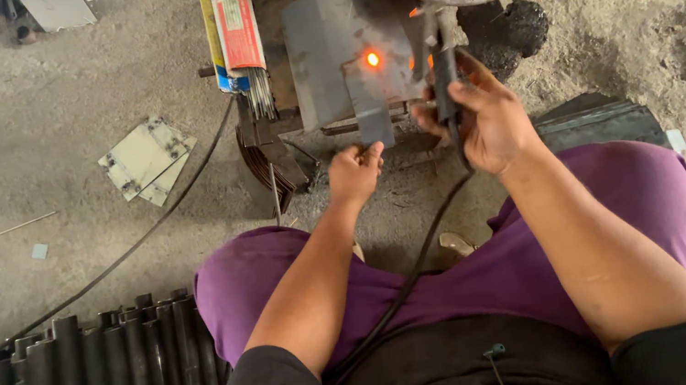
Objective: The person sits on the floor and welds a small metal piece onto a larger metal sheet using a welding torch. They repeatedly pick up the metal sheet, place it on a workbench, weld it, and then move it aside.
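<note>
L hand (354,174) fist on small steel plate (371,113) | R hand (484,118) gripping electrode holder (444,73)

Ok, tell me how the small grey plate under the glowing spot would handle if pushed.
The plate looks like flat steel, so probably stiff and heavy for its size. The orange weld spot suggests it is hot and perhaps already tacked, so it may not slide. The left hand steadies its lower edge.

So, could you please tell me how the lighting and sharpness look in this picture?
Head view: soft, even daylight with faint shadows; the orange weld spot on the grey plate blooms slightly; both hands, left and right, look sharp.
</note>
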